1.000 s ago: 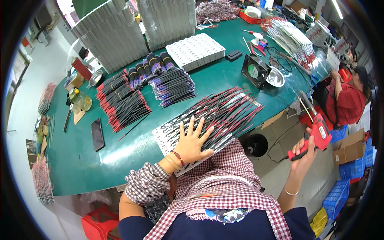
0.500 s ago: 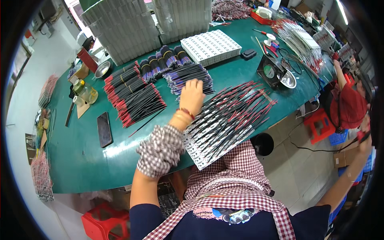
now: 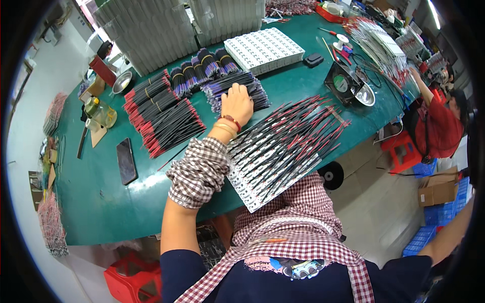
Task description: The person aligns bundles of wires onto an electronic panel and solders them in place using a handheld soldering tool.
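Observation:
My left hand (image 3: 237,104) rests on the near edge of a pile of black wires with purple ends (image 3: 237,82). Its fingers are curled down and pressed together on these wires; the fingertips are partly hidden. Just below and right of it lies a white panel of small circuit boards (image 3: 252,186), with rows of black and red wires (image 3: 295,129) slanting across it. My right forearm (image 3: 451,230) reaches out past the right edge, and the hand itself is out of sight.
Red-tipped black wire bundles (image 3: 169,118), tied purple-ended bundles (image 3: 202,68) and a phone (image 3: 126,161) lie on the green table (image 3: 101,212). Behind stand a stack of white panels (image 3: 265,48) and tall grey stacks (image 3: 146,35). A small fan (image 3: 343,81) stands right. Another person (image 3: 437,123) sits beyond.
My left hand has shifted slightly left and up over the purple-ended wires. My right hand, visible at the far right before, has passed out of view. The view has tilted a little.

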A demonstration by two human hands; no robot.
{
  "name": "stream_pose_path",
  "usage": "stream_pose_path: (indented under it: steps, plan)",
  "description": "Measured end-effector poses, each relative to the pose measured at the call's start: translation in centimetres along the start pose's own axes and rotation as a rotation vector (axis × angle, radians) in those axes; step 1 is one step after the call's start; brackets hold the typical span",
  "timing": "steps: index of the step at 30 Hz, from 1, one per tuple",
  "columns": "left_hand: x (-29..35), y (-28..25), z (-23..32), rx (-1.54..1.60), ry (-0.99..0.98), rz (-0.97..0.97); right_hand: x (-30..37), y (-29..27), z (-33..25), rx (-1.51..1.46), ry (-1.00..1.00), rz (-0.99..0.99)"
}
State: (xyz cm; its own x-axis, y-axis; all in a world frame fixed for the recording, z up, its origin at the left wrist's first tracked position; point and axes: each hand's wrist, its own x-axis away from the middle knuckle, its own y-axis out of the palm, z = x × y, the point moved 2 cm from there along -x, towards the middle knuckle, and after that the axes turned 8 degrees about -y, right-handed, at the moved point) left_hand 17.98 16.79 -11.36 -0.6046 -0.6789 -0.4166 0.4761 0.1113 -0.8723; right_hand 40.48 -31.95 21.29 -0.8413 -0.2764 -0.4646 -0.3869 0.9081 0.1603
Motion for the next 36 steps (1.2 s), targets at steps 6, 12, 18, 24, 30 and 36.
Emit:
stream_pose_path:
  steps: [6, 12, 18, 24, 30, 36]
  plan:
    - [-1.3, -1.6, -1.0, 0.169, -0.090, -0.147, 3.6, -8.8, 11.9, -0.174, 0.155, 0.031]
    - [-2.4, -2.9, -1.9, 0.304, -0.125, -0.175, 10.8, -2.5, 20.1, -0.324, 0.272, 0.199]
    - [-3.3, -3.1, -3.1, 0.757, -0.358, -0.542, 10.4, 0.3, 18.9, -0.316, 0.226, 0.192]
    - [-1.5, -6.0, -4.5, 1.314, -0.530, -0.364, 11.6, 1.8, 19.7, -0.307, 0.229, 0.130]
    - [6.0, -10.8, -4.8, 1.388, -0.394, 0.174, 12.4, 3.2, 19.2, -0.288, 0.204, -0.012]
    - [12.3, -9.6, -6.7, 1.353, -0.360, 0.167, 12.6, 7.1, 19.9, -0.349, 0.268, -0.149]
